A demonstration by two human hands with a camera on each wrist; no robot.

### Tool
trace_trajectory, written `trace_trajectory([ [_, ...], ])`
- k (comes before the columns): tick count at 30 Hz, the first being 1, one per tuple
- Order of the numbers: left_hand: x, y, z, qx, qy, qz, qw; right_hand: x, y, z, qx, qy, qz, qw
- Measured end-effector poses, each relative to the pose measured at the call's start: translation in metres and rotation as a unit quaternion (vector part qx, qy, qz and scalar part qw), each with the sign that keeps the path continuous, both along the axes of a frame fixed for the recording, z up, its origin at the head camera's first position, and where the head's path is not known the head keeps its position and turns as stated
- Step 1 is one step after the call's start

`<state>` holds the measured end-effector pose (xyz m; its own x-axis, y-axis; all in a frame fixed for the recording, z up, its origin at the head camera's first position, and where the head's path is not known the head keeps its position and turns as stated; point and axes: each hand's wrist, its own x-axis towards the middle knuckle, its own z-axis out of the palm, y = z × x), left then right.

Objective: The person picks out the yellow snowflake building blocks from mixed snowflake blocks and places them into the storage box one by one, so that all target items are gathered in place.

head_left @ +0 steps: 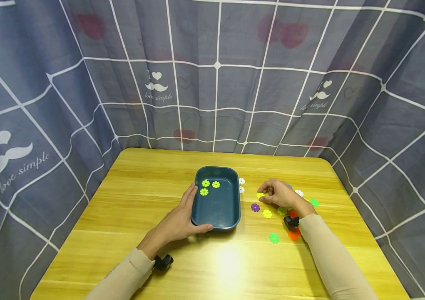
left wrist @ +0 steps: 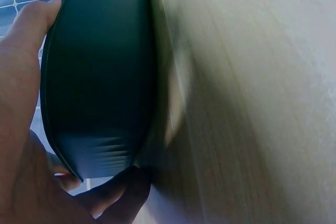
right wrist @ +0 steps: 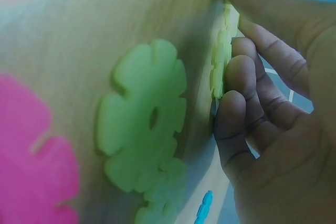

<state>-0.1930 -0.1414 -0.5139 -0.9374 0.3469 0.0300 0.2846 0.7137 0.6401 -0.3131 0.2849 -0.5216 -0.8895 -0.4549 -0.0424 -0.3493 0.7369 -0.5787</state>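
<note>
A dark blue-green rectangular tray (head_left: 217, 212) sits on the table, with yellow snowflake discs (head_left: 216, 184) lying flat at its far left. My left hand (head_left: 180, 221) holds the tray at its near left corner, thumb on the near rim and fingers along the left wall. To the right of the tray, my right hand (head_left: 281, 194) pinches a yellow snowflake disc (right wrist: 221, 61) low at the tabletop. Close by the right hand lie a purple disc (head_left: 255, 207) and another yellow disc (head_left: 267, 213). Part of the pile is hidden under the right hand and wrist.
Two white discs (head_left: 242, 181) lie against the tray's right side. Orange discs (head_left: 294, 234) and a green disc (head_left: 274, 238) are near the right wrist; another green disc (head_left: 314, 202) lies farther right. A grey-blue checked curtain (head_left: 197, 83) surrounds the wooden table (head_left: 141, 187).
</note>
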Motion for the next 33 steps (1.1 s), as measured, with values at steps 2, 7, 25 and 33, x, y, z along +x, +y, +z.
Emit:
trace_trajectory([
  [2,-0.0008,0.0000,-0.0007,0.000,0.002,0.000,1.0000,-0.0005,-0.0002,0.0000,0.002,0.003,0.000,1.0000],
  [7,-0.0016,-0.0001,-0.0013,0.001,0.002,0.000,1.0000,-0.0008,-0.0009,0.0007,0.005,0.009,0.001,0.9999],
  [25,-0.0002,0.0002,0.0001,0.000,-0.001,-0.001,1.0000,-0.0016,-0.0011,-0.0004,0.009,0.003,-0.012,0.9999],
  [33,-0.0003,0.0000,0.0001,0.000,-0.004,-0.002,1.0000,-0.0006,-0.0013,-0.0004,0.011,0.004,-0.019,0.9997],
])
